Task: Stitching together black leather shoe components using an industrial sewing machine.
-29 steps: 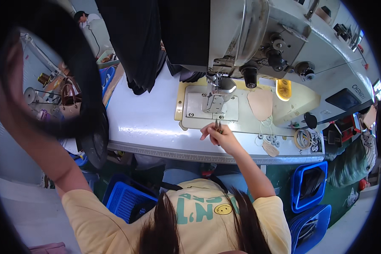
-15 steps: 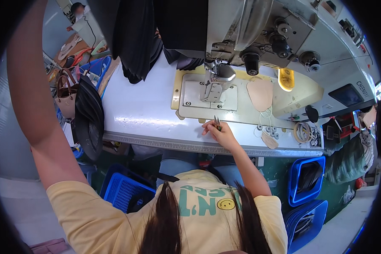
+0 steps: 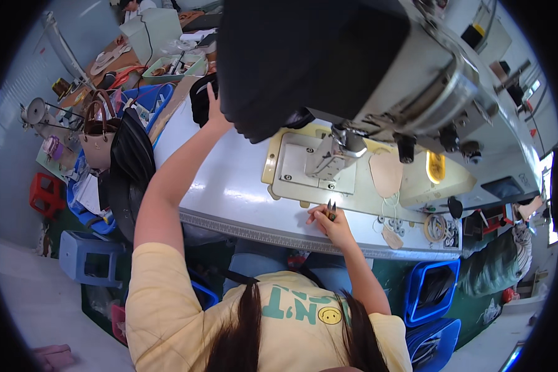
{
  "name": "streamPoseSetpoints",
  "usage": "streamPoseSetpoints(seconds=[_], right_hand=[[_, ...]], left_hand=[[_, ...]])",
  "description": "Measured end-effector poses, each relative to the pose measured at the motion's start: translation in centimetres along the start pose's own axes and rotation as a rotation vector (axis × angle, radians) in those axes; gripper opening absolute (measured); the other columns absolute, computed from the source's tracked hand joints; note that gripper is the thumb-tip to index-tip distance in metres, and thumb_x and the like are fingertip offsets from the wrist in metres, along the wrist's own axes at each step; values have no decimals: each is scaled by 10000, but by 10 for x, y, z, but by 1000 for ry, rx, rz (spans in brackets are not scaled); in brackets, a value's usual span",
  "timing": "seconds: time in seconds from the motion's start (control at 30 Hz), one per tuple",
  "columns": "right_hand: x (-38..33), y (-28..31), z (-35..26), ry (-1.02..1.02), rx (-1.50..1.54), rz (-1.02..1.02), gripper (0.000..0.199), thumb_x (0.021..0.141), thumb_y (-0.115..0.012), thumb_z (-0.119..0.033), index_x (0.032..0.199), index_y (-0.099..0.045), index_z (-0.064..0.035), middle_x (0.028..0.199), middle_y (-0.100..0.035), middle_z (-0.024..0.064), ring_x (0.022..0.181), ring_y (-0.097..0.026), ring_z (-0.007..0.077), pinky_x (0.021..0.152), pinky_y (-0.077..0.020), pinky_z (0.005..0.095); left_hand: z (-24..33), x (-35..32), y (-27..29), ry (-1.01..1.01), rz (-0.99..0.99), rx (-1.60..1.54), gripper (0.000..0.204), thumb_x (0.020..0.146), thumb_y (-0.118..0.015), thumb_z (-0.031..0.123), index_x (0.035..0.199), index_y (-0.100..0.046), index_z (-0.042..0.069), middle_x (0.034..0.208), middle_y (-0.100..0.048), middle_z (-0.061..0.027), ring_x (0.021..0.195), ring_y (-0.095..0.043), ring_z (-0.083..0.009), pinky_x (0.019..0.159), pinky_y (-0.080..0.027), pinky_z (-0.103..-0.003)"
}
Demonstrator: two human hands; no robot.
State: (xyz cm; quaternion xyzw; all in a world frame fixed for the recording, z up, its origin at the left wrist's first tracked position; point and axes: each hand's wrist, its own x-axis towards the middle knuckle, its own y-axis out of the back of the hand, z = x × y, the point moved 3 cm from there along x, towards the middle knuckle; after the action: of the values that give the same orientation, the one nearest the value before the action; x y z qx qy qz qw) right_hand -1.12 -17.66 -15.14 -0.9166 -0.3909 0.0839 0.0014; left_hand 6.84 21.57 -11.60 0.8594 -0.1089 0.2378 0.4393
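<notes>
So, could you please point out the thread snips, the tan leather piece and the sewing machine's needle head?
thread snips [image 3: 332,209], head view, blades.
tan leather piece [image 3: 385,173], head view, middle.
needle head [image 3: 336,150], head view, lower housing.

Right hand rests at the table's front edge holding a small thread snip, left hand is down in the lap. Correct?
Not quite. The right hand does rest near the front edge of the table with the small thread snip, but the left hand is not in the lap: the head view shows it raised, reaching up to the dark fabric by the sewing machine.
</notes>
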Motion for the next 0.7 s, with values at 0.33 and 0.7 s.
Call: streamPoseSetpoints(seconds=[0.33,0.7], right_hand=[[0,-4,7,35,-78,160,130,843,-482,-64,895,-587,-5,713,-611,62,443,-336,19,398,-266,165],[0,-7,3,-19,-81,155,121,838,-504,-86,883,-598,-25,719,-614,15,479,-365,-2,429,-285,156]], left_hand=[[-108,59,-31,710,-787,-454,701,601,-701,308,1219,-428,118,1252,-402,-186,1175,-346,-369,953,-250,-530],[-153,43,-110,550,-599,-1663,302,731,-592,98,1023,-575,26,915,-615,-139,805,-608,-204,708,-470,-313]])
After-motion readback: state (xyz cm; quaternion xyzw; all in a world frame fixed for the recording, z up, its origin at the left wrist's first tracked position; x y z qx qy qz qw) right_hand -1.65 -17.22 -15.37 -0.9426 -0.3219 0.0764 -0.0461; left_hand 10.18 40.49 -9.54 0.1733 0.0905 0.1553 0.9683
